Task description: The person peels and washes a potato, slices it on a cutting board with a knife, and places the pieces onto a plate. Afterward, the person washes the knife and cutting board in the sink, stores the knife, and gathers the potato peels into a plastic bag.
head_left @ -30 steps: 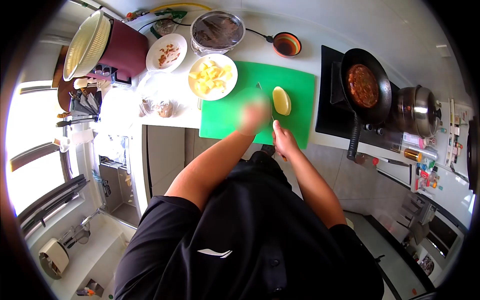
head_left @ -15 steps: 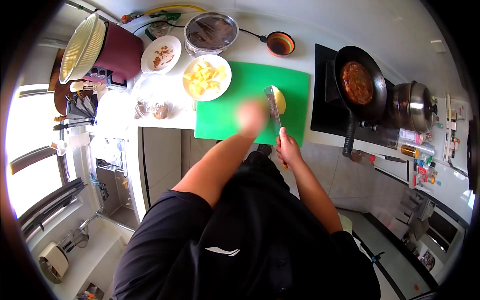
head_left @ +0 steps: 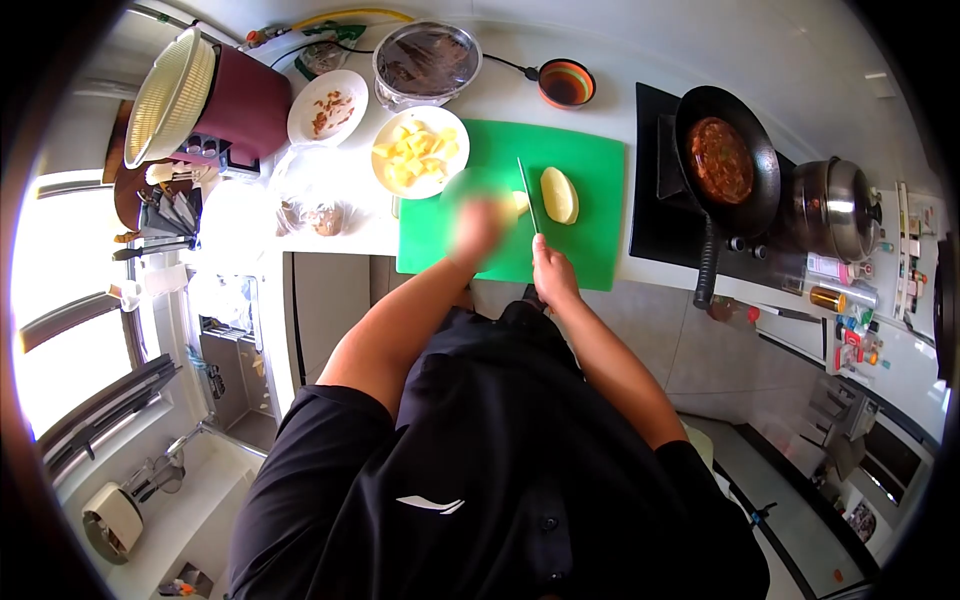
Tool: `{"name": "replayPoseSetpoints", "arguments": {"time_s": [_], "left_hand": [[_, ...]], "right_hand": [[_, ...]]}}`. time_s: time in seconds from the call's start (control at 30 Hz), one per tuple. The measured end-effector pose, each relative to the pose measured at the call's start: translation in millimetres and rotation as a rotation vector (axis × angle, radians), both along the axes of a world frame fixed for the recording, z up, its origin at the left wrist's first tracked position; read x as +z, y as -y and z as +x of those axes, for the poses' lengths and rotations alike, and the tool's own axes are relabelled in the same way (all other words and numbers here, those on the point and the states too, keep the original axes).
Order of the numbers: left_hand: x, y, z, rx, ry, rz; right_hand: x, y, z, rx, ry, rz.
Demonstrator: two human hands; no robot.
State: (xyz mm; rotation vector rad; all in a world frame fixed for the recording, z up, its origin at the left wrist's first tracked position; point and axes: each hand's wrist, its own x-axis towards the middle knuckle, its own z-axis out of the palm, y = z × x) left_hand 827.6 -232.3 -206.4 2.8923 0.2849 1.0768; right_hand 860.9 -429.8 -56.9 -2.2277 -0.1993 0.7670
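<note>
My right hand is wrapped round the handle of a kitchen knife, its blade upright over the green cutting board. Just right of the blade lies a large pale-yellow piece, apparently peeled potato. Against the blade's left side sits a smaller pale piece. My left hand is over the board beside that small piece; its fingers are smeared, so I cannot tell their shape. At the board's upper left, a white bowl holds several pale-yellow chunks.
Right of the board, a black wok with reddish food sits on the hob, near a steel pot. Behind are a small striped bowl, a film-covered metal bowl and a white dish of scraps. A plastic bag lies left.
The knife has moved left, off the large potato piece, which now shows fully. My left hand has shifted left, and a small pale piece now shows left of the blade.
</note>
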Motion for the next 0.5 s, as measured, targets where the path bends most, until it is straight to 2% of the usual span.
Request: {"name": "replayPoseSetpoints", "arguments": {"time_s": [0.03, 0.07, 0.13, 0.27, 0.33, 0.37, 0.4, 0.43, 0.5], "left_hand": [[4, 2, 1, 0.052, 0.049, 0.163], [8, 2, 1, 0.052, 0.049, 0.161], [14, 3, -2, -0.058, 0.029, -0.025], [19, -7, -9, -0.056, 0.092, 0.073], [21, -11, -14, -0.142, -0.141, -0.37], [48, -9, -16, -0.142, -0.141, -0.372], [102, -5, -17, -0.098, -0.265, -0.477], [135, -3, -18, -0.053, -0.389, -0.581], [138, -2, -17, -0.044, -0.41, -0.605]], "right_hand": [[4, -3, 0, -0.002, -0.125, -0.018], [10, -5, 1, -0.001, -0.124, -0.02], [17, -6, 2, -0.05, -0.124, -0.015], [34, 5, 3, -0.005, -0.078, -0.001], [44, 8, 1, 0.056, -0.101, -0.035], [46, 9, -1, 0.055, -0.1, -0.037], [47, 10, -2, 0.085, -0.06, -0.026], [49, 10, -3, 0.116, -0.019, -0.016], [53, 10, 1, 0.13, -0.075, -0.063]]}}
